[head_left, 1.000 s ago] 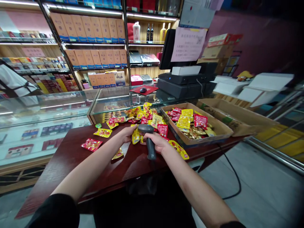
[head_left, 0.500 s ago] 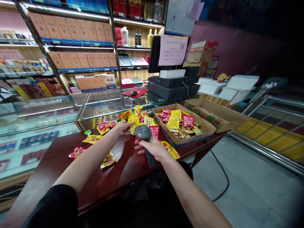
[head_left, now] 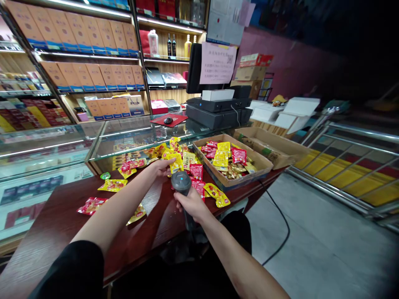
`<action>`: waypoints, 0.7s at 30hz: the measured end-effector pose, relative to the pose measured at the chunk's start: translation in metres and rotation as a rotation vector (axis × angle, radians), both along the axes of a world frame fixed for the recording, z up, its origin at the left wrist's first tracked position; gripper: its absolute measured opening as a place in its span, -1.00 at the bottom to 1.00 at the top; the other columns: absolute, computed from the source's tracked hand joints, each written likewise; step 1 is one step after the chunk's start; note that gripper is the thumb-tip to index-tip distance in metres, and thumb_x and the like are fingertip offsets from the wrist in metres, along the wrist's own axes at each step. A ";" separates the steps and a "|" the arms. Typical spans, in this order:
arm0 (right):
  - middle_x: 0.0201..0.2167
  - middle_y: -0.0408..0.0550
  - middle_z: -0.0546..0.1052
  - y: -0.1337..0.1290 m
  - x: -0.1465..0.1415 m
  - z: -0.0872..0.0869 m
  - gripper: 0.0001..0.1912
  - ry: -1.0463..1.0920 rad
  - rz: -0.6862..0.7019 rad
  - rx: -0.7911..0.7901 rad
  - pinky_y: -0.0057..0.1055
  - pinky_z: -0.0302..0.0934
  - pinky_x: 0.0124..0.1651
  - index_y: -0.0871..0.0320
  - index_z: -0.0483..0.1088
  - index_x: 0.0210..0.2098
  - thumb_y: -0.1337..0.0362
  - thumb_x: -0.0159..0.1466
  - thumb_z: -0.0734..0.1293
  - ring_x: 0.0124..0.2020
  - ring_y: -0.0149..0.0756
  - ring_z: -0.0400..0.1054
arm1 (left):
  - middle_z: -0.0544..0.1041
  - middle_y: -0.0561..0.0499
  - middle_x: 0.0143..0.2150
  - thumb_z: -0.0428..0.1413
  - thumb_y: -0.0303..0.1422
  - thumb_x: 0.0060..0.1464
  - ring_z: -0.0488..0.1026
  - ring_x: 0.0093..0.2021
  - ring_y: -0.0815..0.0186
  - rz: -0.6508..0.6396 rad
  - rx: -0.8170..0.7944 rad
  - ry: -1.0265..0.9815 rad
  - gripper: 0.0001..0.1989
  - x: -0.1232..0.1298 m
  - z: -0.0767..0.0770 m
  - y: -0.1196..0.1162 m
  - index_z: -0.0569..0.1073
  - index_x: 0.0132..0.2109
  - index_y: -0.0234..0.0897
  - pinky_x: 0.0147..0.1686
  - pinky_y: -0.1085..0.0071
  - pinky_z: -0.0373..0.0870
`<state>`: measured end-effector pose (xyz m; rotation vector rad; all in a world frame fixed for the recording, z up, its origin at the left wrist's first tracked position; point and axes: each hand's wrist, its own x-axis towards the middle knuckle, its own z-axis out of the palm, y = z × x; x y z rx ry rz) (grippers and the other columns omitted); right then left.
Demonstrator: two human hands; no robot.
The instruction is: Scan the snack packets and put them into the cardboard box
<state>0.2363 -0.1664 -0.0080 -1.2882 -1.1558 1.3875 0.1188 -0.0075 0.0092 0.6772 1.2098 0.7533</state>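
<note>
My right hand (head_left: 190, 202) is wrapped round the handle of a dark grey barcode scanner (head_left: 181, 182), held head up over the brown table. Just beyond it, my left hand (head_left: 162, 167) pinches a yellow snack packet (head_left: 176, 162) by its left side. Behind that packet lies a loose pile of red and yellow packets, among them a pale yellow packet (head_left: 188, 160) and a red packet (head_left: 196, 171). A yellow packet (head_left: 217, 196) rests right of the scanner. Left of my left arm are another yellow packet (head_left: 112, 185) and a red one (head_left: 91, 205).
An open cardboard box (head_left: 232, 182) of snack packets stands at the right, with a second carton (head_left: 274, 145) behind it. A glass display counter (head_left: 140, 128) borders the table, and a monitor (head_left: 193, 68) stands beyond. A black cable (head_left: 285, 224) hangs down on the right.
The fingers of my right hand have closed more tightly round the scanner's handle. The view has shifted slightly to the right. My left hand keeps its hold on the yellow packet.
</note>
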 end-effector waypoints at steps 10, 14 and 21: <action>-0.79 -0.30 0.29 0.002 -0.002 -0.003 -0.90 -0.016 0.002 -0.017 -0.57 0.10 -0.71 0.15 0.23 -0.47 0.32 0.00 0.26 -0.75 -0.46 0.19 | 0.44 0.07 -0.60 0.19 -0.43 0.02 0.38 -0.67 0.45 -0.010 0.006 0.010 -0.89 0.002 0.001 -0.001 0.40 -0.33 -0.36 -0.61 0.56 0.40; -0.80 -0.31 0.27 0.001 -0.001 -0.001 -0.90 -0.006 -0.015 -0.033 -0.57 0.11 -0.70 0.14 0.23 -0.45 0.33 0.00 0.26 -0.75 -0.46 0.19 | 0.49 0.03 -0.54 0.17 -0.41 0.05 0.43 -0.62 0.42 -0.025 -0.006 0.019 -0.90 0.005 -0.005 0.003 0.40 -0.34 -0.35 -0.58 0.54 0.42; -0.79 -0.31 0.28 0.000 0.002 -0.001 -0.91 -0.001 -0.033 -0.031 -0.56 0.10 -0.70 0.15 0.25 -0.46 0.34 0.00 0.27 -0.75 -0.46 0.19 | 0.52 -0.08 -0.52 0.17 -0.43 0.04 0.46 -0.57 0.33 -0.038 0.069 -0.047 -0.89 0.010 -0.011 0.006 0.43 -0.27 -0.41 -0.54 0.47 0.44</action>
